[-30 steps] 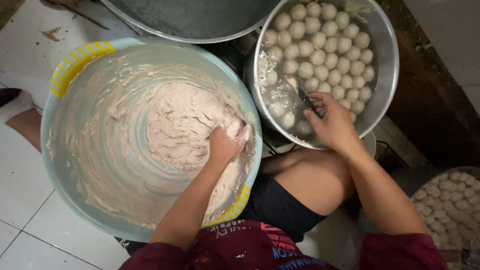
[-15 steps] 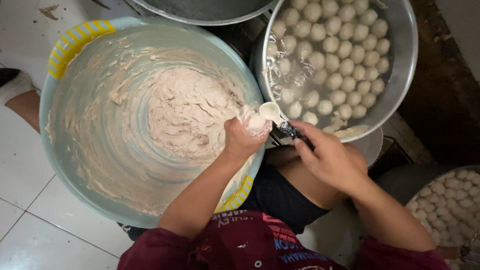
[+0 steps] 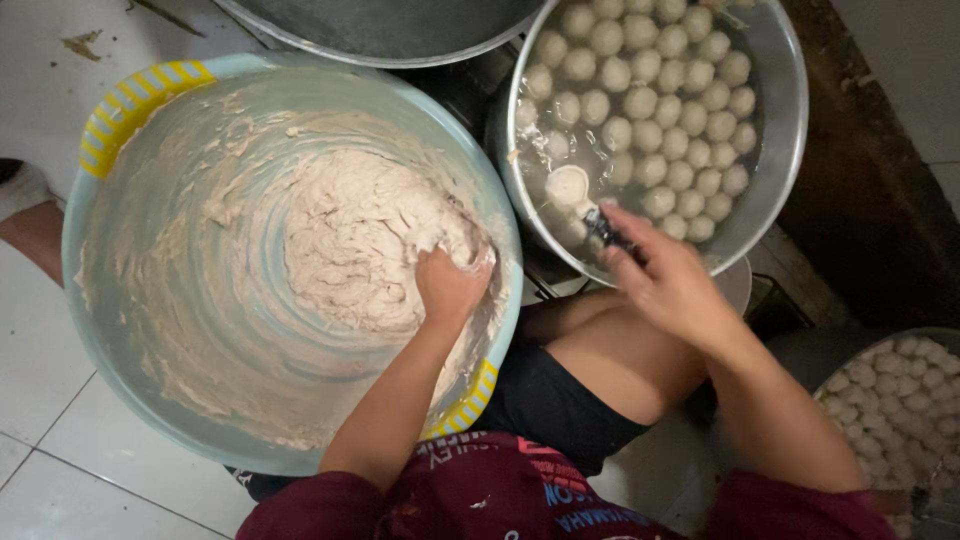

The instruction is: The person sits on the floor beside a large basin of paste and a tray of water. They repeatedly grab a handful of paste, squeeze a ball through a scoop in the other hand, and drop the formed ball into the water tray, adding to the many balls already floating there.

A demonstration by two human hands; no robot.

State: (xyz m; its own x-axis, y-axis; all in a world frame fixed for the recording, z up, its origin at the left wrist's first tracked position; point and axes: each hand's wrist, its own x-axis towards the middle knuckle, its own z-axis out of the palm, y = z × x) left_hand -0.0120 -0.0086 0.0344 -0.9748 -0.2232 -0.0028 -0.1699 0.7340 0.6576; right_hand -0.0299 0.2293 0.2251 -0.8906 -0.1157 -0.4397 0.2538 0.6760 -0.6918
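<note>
A big pale blue basin [image 3: 120,330] with yellow striped grips holds a mass of pinkish-white paste [image 3: 350,235]. My left hand [image 3: 452,280] is dug into the right side of that paste, fingers closed in it. My right hand [image 3: 665,280] holds a dark-handled spoon [image 3: 598,222] over the metal pot [image 3: 780,150] at the upper right. The spoon's bowl carries a round ball of paste [image 3: 568,185] at the water's surface. Several pale balls [image 3: 665,110] float in the pot's water.
A second metal pan [image 3: 390,30] sits at the top edge. A tray of finished balls [image 3: 905,400] lies at the lower right. My bare knee [image 3: 620,360] is between basin and pot. White floor tiles [image 3: 40,400] lie left, with a foot [image 3: 25,215].
My left hand went back from the basin's rim into the paste. My right hand carried the spoon with a fresh ball from the rim over into the pot.
</note>
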